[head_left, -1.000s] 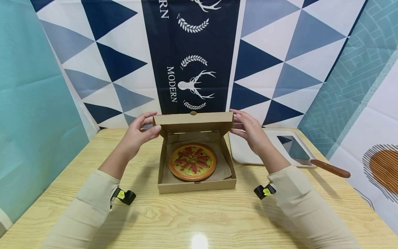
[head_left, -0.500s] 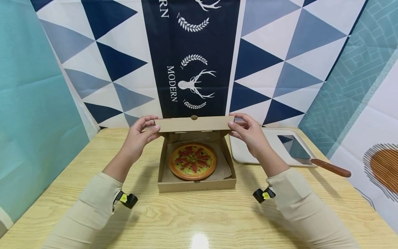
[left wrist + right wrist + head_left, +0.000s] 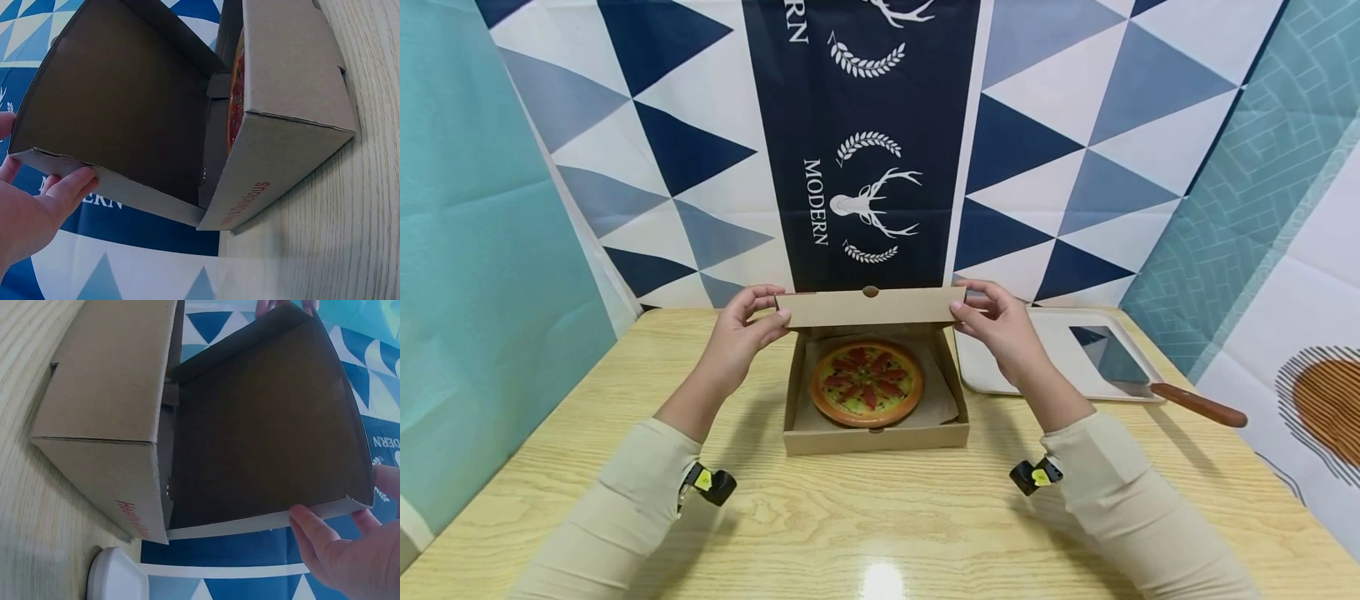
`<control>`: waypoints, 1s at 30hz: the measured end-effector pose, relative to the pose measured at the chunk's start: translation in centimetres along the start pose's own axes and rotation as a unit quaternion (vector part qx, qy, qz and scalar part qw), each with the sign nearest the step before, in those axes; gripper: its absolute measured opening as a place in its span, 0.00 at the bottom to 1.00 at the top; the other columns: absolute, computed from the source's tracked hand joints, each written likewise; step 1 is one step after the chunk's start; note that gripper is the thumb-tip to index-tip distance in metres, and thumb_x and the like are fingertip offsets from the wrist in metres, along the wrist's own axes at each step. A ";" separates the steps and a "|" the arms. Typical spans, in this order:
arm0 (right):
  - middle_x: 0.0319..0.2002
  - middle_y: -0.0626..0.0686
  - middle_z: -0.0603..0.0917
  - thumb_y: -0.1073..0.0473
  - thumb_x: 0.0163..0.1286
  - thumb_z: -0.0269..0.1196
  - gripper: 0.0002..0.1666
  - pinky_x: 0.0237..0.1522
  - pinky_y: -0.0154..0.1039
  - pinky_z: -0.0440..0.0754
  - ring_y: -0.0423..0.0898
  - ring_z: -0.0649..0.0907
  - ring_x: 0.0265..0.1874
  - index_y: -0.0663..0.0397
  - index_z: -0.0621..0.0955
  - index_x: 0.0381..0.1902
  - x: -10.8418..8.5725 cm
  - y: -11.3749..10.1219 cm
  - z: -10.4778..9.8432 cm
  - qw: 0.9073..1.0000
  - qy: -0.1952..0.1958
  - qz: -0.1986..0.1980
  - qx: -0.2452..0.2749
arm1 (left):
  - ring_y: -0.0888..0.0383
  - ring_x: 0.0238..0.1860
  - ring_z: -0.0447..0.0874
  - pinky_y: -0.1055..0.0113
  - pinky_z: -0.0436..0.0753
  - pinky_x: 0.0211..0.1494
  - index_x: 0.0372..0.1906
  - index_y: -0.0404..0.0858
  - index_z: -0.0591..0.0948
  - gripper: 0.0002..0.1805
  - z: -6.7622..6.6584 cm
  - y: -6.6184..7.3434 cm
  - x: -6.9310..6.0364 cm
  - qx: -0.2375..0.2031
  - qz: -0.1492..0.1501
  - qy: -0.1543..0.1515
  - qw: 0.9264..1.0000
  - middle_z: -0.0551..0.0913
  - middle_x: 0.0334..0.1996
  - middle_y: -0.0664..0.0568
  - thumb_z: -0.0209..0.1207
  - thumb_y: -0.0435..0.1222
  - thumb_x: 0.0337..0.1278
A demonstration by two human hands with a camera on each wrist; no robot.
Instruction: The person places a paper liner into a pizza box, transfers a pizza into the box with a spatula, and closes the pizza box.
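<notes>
A brown cardboard pizza box (image 3: 876, 442) stands half open on the table. Inside its base, on brown paper, lies a round pizza (image 3: 867, 383) with red toppings. The raised lid (image 3: 870, 308) tilts forward, its front flap facing me. My left hand (image 3: 741, 333) grips the lid's left front corner, thumb on the flap and fingers behind. At the right front corner, my right hand (image 3: 1003, 329) pinches the lid likewise. The left wrist view shows the lid's dark inner face (image 3: 125, 94) and just a sliver of the pizza (image 3: 237, 94).
To the right of the box is a pale tray (image 3: 988, 367). A spatula (image 3: 1107, 354) with a dark blade lies on it, its wooden handle (image 3: 1199, 406) jutting past the tray's rim. Patterned cloth (image 3: 880, 208) hangs behind the table (image 3: 820, 517).
Both hands have lowered the lid slightly toward the base, and its front flap now faces me more. My right thumb has come onto the front of the flap. The pizza stays inside.
</notes>
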State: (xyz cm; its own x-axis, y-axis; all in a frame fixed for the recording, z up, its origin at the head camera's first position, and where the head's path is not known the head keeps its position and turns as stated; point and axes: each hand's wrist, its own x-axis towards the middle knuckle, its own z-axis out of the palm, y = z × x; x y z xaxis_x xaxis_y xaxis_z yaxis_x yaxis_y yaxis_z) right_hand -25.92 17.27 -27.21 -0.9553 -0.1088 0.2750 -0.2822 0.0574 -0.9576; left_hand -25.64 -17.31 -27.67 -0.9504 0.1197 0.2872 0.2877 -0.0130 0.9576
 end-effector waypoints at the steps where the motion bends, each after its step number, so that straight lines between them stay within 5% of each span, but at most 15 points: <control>1: 0.52 0.59 0.73 0.61 0.71 0.61 0.29 0.54 0.43 0.80 0.43 0.79 0.45 0.64 0.68 0.66 0.0 0.1 0.0 1.000 0.000 0.000 -0.001 | 0.56 0.49 0.77 0.66 0.80 0.55 0.63 0.28 0.67 0.23 0.0 -0.1 0.0 0.002 0.000 -0.001 1.000 0.69 0.54 0.44 0.56 0.30 0.67; 30: 0.55 0.61 0.74 0.62 0.71 0.61 0.29 0.53 0.37 0.80 0.40 0.80 0.44 0.64 0.68 0.67 -0.1 1.6 0.0 0.999 0.007 0.013 -0.037 | 0.56 0.49 0.79 0.70 0.80 0.52 0.62 0.28 0.69 0.22 0.1 -1.6 0.0 0.037 0.007 -0.004 0.999 0.69 0.59 0.41 0.58 0.29 0.65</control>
State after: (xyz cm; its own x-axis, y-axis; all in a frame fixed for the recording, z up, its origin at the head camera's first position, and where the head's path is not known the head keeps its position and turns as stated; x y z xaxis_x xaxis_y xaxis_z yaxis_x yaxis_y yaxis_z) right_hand -26.28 17.42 -28.79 -0.9634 -0.0921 0.2517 -0.2625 0.1342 -0.9556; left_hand -26.14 -17.20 -29.22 -0.9452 0.1273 0.3006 0.3097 0.0595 0.9490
